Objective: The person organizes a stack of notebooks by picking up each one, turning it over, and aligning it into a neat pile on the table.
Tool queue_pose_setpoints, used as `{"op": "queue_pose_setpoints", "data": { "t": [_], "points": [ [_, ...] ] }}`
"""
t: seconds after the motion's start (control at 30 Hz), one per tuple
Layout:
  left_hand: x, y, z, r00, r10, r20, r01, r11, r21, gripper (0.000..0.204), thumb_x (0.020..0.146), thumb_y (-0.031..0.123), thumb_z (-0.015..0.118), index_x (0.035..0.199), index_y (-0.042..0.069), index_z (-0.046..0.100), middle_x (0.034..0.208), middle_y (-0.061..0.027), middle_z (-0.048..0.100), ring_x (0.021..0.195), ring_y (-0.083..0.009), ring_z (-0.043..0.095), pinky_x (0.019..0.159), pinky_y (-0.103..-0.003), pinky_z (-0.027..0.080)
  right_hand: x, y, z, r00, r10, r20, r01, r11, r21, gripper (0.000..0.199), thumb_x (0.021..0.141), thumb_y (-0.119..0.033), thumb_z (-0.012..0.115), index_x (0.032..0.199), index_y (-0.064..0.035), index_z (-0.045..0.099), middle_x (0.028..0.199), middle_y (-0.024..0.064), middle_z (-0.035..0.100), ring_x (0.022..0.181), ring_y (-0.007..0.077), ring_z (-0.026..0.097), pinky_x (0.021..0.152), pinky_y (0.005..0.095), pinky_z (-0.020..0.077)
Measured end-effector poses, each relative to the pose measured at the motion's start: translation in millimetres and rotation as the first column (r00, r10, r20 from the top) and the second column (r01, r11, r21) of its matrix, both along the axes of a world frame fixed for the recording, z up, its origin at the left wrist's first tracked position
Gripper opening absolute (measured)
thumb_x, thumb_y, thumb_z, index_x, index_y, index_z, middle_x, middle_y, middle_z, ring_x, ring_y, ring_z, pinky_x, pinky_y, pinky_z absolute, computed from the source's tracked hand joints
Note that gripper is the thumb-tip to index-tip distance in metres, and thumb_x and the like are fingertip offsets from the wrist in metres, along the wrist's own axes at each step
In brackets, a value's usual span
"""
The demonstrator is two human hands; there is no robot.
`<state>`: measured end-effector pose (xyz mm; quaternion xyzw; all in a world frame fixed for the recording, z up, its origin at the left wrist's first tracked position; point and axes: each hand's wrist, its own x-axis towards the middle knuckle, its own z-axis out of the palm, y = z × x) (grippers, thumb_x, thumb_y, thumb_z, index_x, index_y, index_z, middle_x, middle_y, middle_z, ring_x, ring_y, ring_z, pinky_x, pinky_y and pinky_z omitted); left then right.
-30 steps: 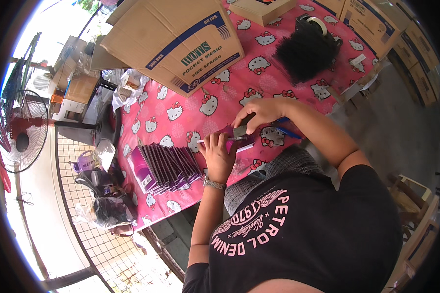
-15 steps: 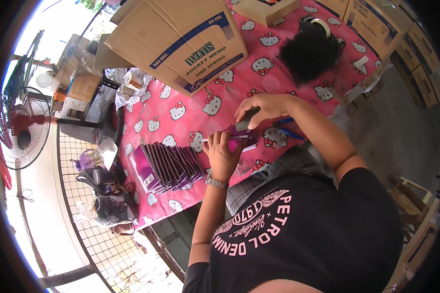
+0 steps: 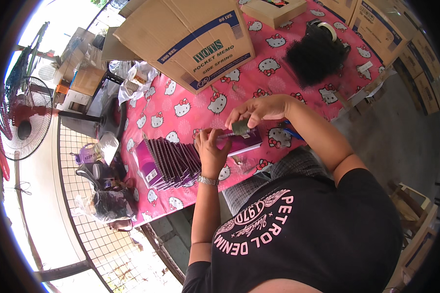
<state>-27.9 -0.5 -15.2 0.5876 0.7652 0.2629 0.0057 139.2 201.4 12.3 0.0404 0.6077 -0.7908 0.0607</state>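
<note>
From the head camera we see a purple notebook [image 3: 243, 141] lying flat on the pink cartoon-cat tablecloth [image 3: 181, 105], close to the table's near edge. Its cover is glossy purple with a paler edge showing along the side nearest the body. Our left hand [image 3: 211, 149] rests at its left end with the fingers curled onto it, holding it in place. Our right hand [image 3: 259, 110] hovers over the top edge, its fingers pinched shut on a small dark green object [image 3: 239, 127] that touches the notebook; we cannot tell what that object is.

Just to the left of the left hand stands a row of purple notebooks [image 3: 168, 163], packed on edge and leaning against one another.

As for containers, a large cardboard box [image 3: 190, 39] lies on its side further back on the table; its contents are hidden. A smaller flat box [image 3: 274, 10] sits behind it, closed as far as we can see. More cartons [image 3: 376, 22] stand at the right end of the table. A black fuzzy bundle [image 3: 315, 56] lies on the cloth with a tape roll [image 3: 327, 29] beside it.
</note>
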Motion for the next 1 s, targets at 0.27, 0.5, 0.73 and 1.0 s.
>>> {"op": "queue_pose_setpoints", "data": {
  "t": [0.27,0.5,0.73,1.0],
  "points": [
    [-8,-1,-7,0.984,-0.061,0.169,0.051,0.997,0.059,0.027,0.073,0.015,0.081,0.097,0.009,0.069,0.103,-0.0138,0.058,0.097,-0.0329,0.059,0.084,-0.042,0.048,-17,1,-11,0.999,0.054,-0.002,-0.052,0.976,0.213,0.049,0.08,-0.022,0.073,0.123,-0.0011,0.063,0.116,0.0072,0.065,0.108,0.0153,0.059,0.097,0.0302,0.0433],
    [-4,2,0,0.957,-0.105,0.271,0.086,0.993,0.08,0.025,0.074,0.01,0.081,0.095,0.004,0.068,0.096,-0.0124,0.061,0.084,-0.0283,0.063,0.07,-0.037,0.052,-26,2,-2,0.995,0.078,0.055,-0.095,0.87,0.485,0.052,0.077,-0.02,0.073,0.125,-0.0037,0.063,0.119,0.0075,0.065,0.111,0.0149,0.058,0.099,0.0295,0.0422],
    [-6,6,1,0.949,-0.131,0.287,0.11,0.99,0.09,0.024,0.075,0.01,0.08,0.094,0.003,0.068,0.091,-0.0096,0.063,0.077,-0.0237,0.062,0.063,-0.033,0.05,-23,-1,-10,0.999,0.007,-0.032,0.0,0.977,0.214,0.042,0.083,-0.024,0.074,0.118,-0.0038,0.065,0.111,0.0037,0.067,0.102,0.0115,0.06,0.092,0.0279,0.0433],
    [-9,3,1,0.94,-0.116,0.321,0.093,0.992,0.085,0.021,0.077,0.008,0.077,0.095,0.002,0.067,0.088,-0.0095,0.064,0.073,-0.0232,0.062,0.063,-0.032,0.05,-18,20,-25,0.841,-0.541,-0.024,0.144,0.181,0.973,0.059,0.074,-0.04,0.081,0.122,-0.0107,0.065,0.139,0.0137,0.051,0.125,0.0344,0.051,0.103,0.0398,0.0427]
  ]
}}
